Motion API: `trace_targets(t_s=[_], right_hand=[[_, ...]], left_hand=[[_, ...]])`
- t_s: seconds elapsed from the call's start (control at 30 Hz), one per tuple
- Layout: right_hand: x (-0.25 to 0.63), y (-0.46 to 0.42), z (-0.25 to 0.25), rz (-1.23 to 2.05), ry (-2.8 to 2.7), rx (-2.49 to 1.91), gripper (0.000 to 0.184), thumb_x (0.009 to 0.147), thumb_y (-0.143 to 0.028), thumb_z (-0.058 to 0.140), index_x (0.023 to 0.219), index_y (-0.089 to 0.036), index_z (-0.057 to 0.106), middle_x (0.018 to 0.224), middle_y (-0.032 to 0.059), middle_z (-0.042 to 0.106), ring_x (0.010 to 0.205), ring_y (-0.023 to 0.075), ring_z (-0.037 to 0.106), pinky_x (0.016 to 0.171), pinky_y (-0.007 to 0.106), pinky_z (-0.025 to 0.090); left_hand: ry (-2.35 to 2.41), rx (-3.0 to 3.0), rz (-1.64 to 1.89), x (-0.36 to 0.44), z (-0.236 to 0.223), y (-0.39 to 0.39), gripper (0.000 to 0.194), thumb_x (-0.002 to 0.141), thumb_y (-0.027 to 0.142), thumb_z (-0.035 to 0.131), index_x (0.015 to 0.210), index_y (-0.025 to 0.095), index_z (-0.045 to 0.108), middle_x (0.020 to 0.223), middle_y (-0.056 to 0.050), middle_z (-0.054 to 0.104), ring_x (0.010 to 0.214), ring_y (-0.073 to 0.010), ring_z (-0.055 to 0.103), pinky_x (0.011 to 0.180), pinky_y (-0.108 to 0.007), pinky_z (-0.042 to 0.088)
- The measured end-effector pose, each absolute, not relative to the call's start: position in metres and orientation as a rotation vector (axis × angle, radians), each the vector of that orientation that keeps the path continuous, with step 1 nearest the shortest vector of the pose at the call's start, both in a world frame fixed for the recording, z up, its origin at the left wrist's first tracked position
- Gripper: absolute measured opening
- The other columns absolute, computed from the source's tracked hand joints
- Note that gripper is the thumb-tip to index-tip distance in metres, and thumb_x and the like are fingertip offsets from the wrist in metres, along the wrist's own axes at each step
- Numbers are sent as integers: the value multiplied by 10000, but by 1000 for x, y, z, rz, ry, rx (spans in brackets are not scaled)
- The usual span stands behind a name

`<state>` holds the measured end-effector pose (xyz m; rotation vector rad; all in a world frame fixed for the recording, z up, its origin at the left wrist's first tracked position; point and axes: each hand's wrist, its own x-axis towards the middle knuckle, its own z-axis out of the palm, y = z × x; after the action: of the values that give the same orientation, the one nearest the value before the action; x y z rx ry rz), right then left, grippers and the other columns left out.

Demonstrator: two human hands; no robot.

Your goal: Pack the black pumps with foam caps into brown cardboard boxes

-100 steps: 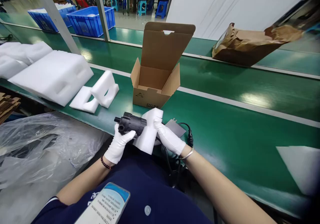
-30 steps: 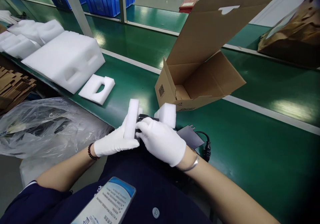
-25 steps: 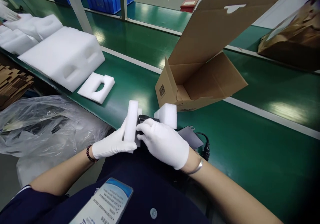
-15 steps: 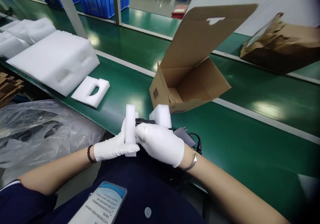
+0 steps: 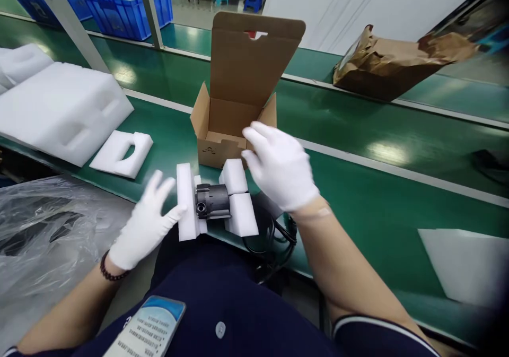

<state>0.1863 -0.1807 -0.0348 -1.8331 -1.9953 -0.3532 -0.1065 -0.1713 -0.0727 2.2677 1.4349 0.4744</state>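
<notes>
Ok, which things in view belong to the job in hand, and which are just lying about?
Likely the job's:
black motor
foam slab at its left end, beside the left hand
foam at its right end
open cardboard box, near the right hand
perhaps the holed foam plate

Likely just lying about:
brown paper bag
blue bin
clear plastic sheet

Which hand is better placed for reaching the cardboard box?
Probably the right hand: it overlaps the right side of the cardboard box in view and seems empty. The left hand is farther off, by the upright foam piece.
</notes>
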Motion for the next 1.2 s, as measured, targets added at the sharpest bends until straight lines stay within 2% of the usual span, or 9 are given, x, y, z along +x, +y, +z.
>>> trace_targets(t_s=[0.17, 0.33, 0.43, 0.5, 0.6, 0.77, 0.93, 1.07, 1.2], right_hand=[[205, -303, -63, 578, -2282, -1979, 473, 957, -611, 457, 970, -201, 694, 1005, 115, 693, 904, 278, 647, 865, 460, 510], [204, -364, -110, 861, -2417, -1743, 397, 968, -537, 499, 932, -183, 674, 1198, 145, 640, 1343, 423, 403, 1077, 794, 70], [208, -369, -90, 1163, -2049, -1691, 424, 990, -533, 455, 832, -173, 613, 846, 73, 644, 937, 268, 639, 1055, 600, 394], [213, -356, -66, 1322, -1618, -1533, 451, 996, -577, 408, 967, -176, 611, 686, 20, 583, 639, 179, 590, 730, 382, 560], [215, -306, -39, 1304, -1062, -1210, 520, 946, -633, 470, 1190, -181, 553, 579, -49, 489, 414, 115, 397, 388, 246, 369], [192, -201, -31, 1290, -1012, -1130, 392, 804, -541, 671, 902, -169, 592, 654, -5, 585, 423, 88, 385, 350, 221, 267], [150, -184, -28, 1175, -1565, -1385, 240, 901, -397, 515, 921, -166, 578, 741, 50, 645, 591, 184, 594, 535, 305, 495], [106, -201, -24, 741, -1870, -1884, 540, 880, -466, 625, 1237, -68, 550, 1119, 249, 642, 980, 371, 637, 859, 531, 506], [70, -219, -18, 912, -1988, -2130, 894, 830, -588, 690, 1405, 47, 433, 999, 312, 653, 861, 422, 658, 731, 562, 517]], left_hand=[[890, 2771, 424, -60, -28, -162, 538, 938, 550, 508, 1336, 187, 512, 1490, -136, 438, 1416, -324, 361, 1166, -484, 341], [775, 2947, -1, 6, -18, -154, 778, 801, 627, 671, 1318, 77, 482, 1302, -196, 558, 1228, -360, 517, 980, -462, 473], [898, 2933, -200, 16, -19, -156, 659, 815, 548, 687, 1250, 86, 510, 1133, -178, 616, 977, -321, 627, 771, -403, 518], [915, 2864, -214, 16, -19, -155, 611, 784, 517, 717, 1195, 111, 522, 1048, -140, 637, 892, -300, 645, 702, -370, 512], [864, 2690, -120, 13, -17, -144, 660, 730, 498, 737, 1242, 161, 493, 1110, -106, 653, 943, -285, 658, 760, -352, 518], [799, 2173, -113, 12, -11, -98, 511, 932, 525, 406, 1303, 180, 477, 1192, -119, 667, 897, -225, 667, 776, -333, 522], [665, 1539, -335, 13, -13, -50, 902, 859, 779, -43, 990, 164, 604, 1091, -163, 705, 804, -222, 650, 660, -344, 525], [610, 1663, -471, 27, -3, -44, 684, 815, 811, 381, 898, 181, 636, 995, -102, 725, 842, -222, 659, 683, -315, 521], [616, 2362, -554, 46, 10, -70, 369, 690, 438, 750, 940, 186, 650, 933, -56, 721, 823, -227, 660, 653, -278, 485]])
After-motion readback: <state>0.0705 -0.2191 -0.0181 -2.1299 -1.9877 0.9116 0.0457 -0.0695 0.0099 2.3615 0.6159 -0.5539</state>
